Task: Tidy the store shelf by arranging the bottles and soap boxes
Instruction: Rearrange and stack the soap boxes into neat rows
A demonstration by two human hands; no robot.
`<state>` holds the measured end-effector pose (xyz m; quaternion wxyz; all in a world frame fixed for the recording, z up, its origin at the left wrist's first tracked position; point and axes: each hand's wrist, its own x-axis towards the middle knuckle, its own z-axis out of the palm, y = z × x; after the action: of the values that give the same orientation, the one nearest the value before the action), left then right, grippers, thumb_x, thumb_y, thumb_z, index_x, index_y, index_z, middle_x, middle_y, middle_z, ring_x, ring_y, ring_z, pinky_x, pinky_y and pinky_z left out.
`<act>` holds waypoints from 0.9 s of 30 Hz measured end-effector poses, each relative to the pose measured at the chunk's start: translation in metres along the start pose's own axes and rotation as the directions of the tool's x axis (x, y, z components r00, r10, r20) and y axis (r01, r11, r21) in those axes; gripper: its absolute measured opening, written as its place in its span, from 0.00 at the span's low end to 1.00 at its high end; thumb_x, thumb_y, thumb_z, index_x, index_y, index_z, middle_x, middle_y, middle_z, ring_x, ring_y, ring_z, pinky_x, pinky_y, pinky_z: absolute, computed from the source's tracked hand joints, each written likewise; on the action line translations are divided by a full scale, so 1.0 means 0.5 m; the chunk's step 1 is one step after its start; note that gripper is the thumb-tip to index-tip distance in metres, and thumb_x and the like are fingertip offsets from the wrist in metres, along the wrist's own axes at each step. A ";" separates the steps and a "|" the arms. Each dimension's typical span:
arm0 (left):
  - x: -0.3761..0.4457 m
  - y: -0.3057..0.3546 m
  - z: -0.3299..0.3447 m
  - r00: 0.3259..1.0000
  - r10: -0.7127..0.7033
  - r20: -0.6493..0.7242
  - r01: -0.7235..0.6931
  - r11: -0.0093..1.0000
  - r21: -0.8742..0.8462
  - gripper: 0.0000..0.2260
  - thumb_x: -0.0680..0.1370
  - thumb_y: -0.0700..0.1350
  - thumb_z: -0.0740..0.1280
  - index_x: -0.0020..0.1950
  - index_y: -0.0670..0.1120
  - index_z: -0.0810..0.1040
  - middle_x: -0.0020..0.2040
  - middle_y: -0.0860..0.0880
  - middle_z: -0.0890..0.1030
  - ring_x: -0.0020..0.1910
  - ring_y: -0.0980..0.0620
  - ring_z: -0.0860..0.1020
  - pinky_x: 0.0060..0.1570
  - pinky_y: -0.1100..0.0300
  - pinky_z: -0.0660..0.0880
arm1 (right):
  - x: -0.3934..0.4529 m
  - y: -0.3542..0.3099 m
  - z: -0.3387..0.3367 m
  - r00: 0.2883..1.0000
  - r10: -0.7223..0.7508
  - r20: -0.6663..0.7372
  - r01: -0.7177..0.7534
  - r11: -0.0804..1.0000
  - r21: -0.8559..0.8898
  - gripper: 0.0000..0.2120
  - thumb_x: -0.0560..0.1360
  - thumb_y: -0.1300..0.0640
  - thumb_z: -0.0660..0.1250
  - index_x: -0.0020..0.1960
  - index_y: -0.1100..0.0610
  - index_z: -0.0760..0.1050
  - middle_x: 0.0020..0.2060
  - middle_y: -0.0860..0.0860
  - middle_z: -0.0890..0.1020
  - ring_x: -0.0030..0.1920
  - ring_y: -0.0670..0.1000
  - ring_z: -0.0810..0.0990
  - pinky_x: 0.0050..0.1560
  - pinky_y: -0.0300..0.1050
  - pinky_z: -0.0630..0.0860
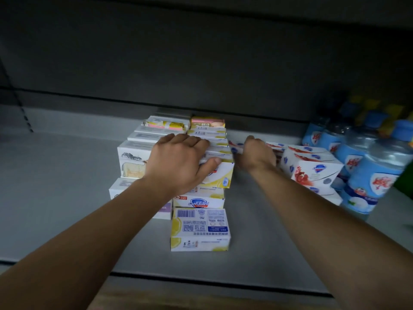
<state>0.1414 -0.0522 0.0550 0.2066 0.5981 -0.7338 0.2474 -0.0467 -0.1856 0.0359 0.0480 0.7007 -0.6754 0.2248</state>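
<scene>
Stacks of soap boxes stand mid-shelf. My left hand (pixel 178 161) grips the yellow-and-white soap boxes (pixel 220 173) of the middle stack, fingers over their tops and thumb on the front one. One yellow soap box (pixel 200 229) lies flat in front, barcode up. My right hand (pixel 257 154) curls round a red-and-white soap box (pixel 234 148) between the middle stack and the red-and-white soap boxes (pixel 312 171) on the right. Blue-labelled water bottles (pixel 368 175) stand at the far right.
White boxes with animal drawings (pixel 131 159) form the left stack. The grey shelf (pixel 55 186) has bare room on the left, and its front edge (pixel 201 280) runs below. The shelf above overhangs in shadow.
</scene>
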 end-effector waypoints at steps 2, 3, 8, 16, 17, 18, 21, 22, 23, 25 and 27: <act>0.001 0.001 -0.002 1.000 0.002 -0.002 -0.002 1.000 0.005 0.30 0.77 0.67 0.45 0.64 0.53 0.77 0.59 0.52 0.82 0.59 0.49 0.78 0.56 0.53 0.72 | -0.038 -0.003 -0.047 0.998 -0.016 -0.065 0.016 1.000 -0.002 0.17 0.74 0.48 0.68 0.58 0.56 0.73 0.55 0.57 0.80 0.55 0.61 0.79 0.44 0.48 0.70; 0.002 0.001 -0.004 1.000 0.002 -0.005 -0.002 1.000 0.004 0.30 0.77 0.67 0.45 0.63 0.53 0.77 0.59 0.52 0.82 0.59 0.49 0.78 0.57 0.53 0.72 | -0.060 -0.003 -0.072 0.995 -0.024 -0.095 0.024 1.000 0.003 0.17 0.74 0.47 0.68 0.57 0.55 0.73 0.54 0.56 0.81 0.53 0.61 0.80 0.45 0.49 0.71; 0.005 0.002 -0.021 0.997 -0.002 0.078 0.004 1.000 -0.030 0.30 0.77 0.68 0.48 0.66 0.52 0.74 0.63 0.51 0.80 0.63 0.49 0.75 0.63 0.51 0.68 | -0.171 0.032 -0.178 0.984 -0.045 -0.173 0.070 0.988 0.138 0.16 0.74 0.46 0.66 0.60 0.50 0.73 0.54 0.53 0.82 0.53 0.59 0.80 0.42 0.46 0.68; -0.037 0.126 -0.105 0.999 -0.004 -0.032 -0.013 0.869 -0.495 0.21 0.77 0.58 0.63 0.69 0.52 0.72 0.62 0.49 0.79 0.60 0.49 0.76 0.59 0.53 0.74 | -0.324 0.107 -0.267 0.995 -0.076 -0.058 0.096 0.778 0.621 0.10 0.70 0.47 0.73 0.51 0.41 0.78 0.40 0.38 0.82 0.41 0.38 0.80 0.42 0.34 0.77; -0.052 0.149 -0.111 1.000 -0.017 0.016 0.023 0.781 -0.624 0.20 0.78 0.57 0.64 0.68 0.54 0.72 0.59 0.51 0.80 0.56 0.52 0.78 0.55 0.55 0.77 | -0.338 0.117 -0.270 0.996 -0.090 -0.013 0.075 0.722 0.688 0.08 0.70 0.48 0.74 0.48 0.41 0.79 0.40 0.37 0.82 0.41 0.38 0.80 0.39 0.32 0.76; -0.068 0.172 -0.112 0.996 -0.022 0.088 0.080 0.673 -0.736 0.17 0.78 0.55 0.65 0.67 0.56 0.73 0.56 0.54 0.81 0.52 0.55 0.80 0.51 0.57 0.79 | -0.351 0.128 -0.271 0.994 -0.103 0.044 0.034 0.653 0.757 0.07 0.71 0.50 0.74 0.47 0.42 0.81 0.39 0.37 0.83 0.40 0.39 0.81 0.37 0.33 0.76; -0.105 0.225 -0.096 0.969 -0.043 0.242 0.244 0.276 -0.930 0.09 0.77 0.45 0.70 0.56 0.53 0.79 0.48 0.54 0.84 0.44 0.59 0.82 0.39 0.57 0.81 | -0.387 0.170 -0.261 0.985 -0.110 0.130 -0.057 0.507 0.860 0.08 0.72 0.55 0.74 0.50 0.48 0.82 0.33 0.41 0.83 0.31 0.39 0.80 0.26 0.31 0.69; -0.113 0.239 -0.086 0.962 -0.067 0.265 0.273 0.184 -0.944 0.07 0.76 0.43 0.71 0.54 0.50 0.80 0.46 0.51 0.85 0.43 0.56 0.82 0.36 0.57 0.80 | -0.399 0.188 -0.255 0.985 -0.112 0.131 -0.059 0.496 0.866 0.11 0.72 0.55 0.75 0.53 0.48 0.81 0.34 0.40 0.83 0.32 0.39 0.79 0.27 0.30 0.69; -0.119 0.253 -0.076 0.951 -0.097 0.293 0.303 0.109 -0.947 0.06 0.76 0.42 0.71 0.53 0.48 0.80 0.45 0.48 0.85 0.41 0.53 0.83 0.35 0.56 0.79 | -0.411 0.207 -0.248 0.982 -0.131 0.133 -0.051 0.496 0.867 0.15 0.72 0.55 0.75 0.57 0.47 0.79 0.37 0.39 0.83 0.34 0.39 0.79 0.29 0.30 0.70; -0.128 0.281 -0.057 0.911 -0.148 0.385 0.386 -0.019 -0.922 0.05 0.76 0.41 0.71 0.52 0.44 0.81 0.44 0.45 0.85 0.39 0.50 0.82 0.35 0.54 0.79 | -0.434 0.243 -0.235 0.972 -0.189 0.140 -0.025 0.510 0.860 0.26 0.70 0.57 0.76 0.65 0.44 0.74 0.47 0.40 0.83 0.40 0.41 0.80 0.38 0.33 0.75; -0.130 0.309 -0.041 0.868 -0.149 0.473 0.460 -0.113 -0.881 0.07 0.77 0.43 0.70 0.51 0.40 0.81 0.42 0.43 0.84 0.34 0.49 0.80 0.31 0.57 0.77 | -0.447 0.272 -0.219 0.965 -0.212 0.155 -0.020 0.527 0.850 0.33 0.70 0.64 0.76 0.68 0.42 0.70 0.56 0.45 0.80 0.49 0.50 0.81 0.50 0.43 0.79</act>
<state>0.0030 0.0356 0.0145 0.5366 0.4438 -0.5414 -0.4712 -0.2027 0.0503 0.0171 -0.3657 0.6941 -0.4429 0.4339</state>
